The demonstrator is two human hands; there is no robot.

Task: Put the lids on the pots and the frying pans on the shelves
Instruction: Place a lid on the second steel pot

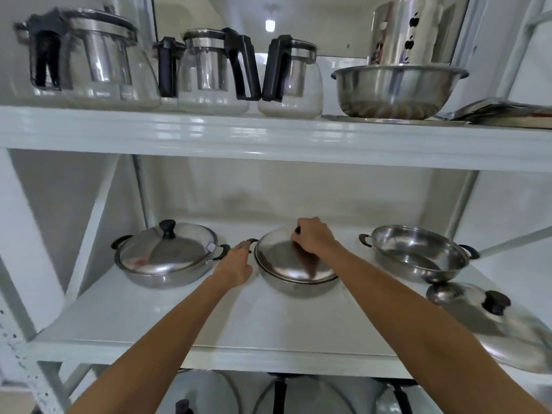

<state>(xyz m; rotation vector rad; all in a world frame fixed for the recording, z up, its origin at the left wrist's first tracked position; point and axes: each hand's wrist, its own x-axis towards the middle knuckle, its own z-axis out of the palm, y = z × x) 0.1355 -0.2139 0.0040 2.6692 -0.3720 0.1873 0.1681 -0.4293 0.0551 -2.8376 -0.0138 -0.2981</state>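
Observation:
Three steel pots stand in a row on the middle white shelf (149, 318). The left pot (155, 276) wears a lid (164, 249) with a black knob. On the middle pot (295, 286) lies a lid (280, 258); my right hand (313, 237) grips its black knob. My left hand (236, 264) holds that pot's left side handle. The right pot (418, 252) stands uncovered. A loose lid (490, 321) with a black knob lies at the shelf's right front edge, overhanging it.
The upper shelf (268, 135) carries three glass teapots with black handles (209, 70), a steel bowl (397, 91) and a perforated steel cylinder (415, 28). Below, more glass lids (298, 395) show on a lower shelf. White rack posts stand at both sides.

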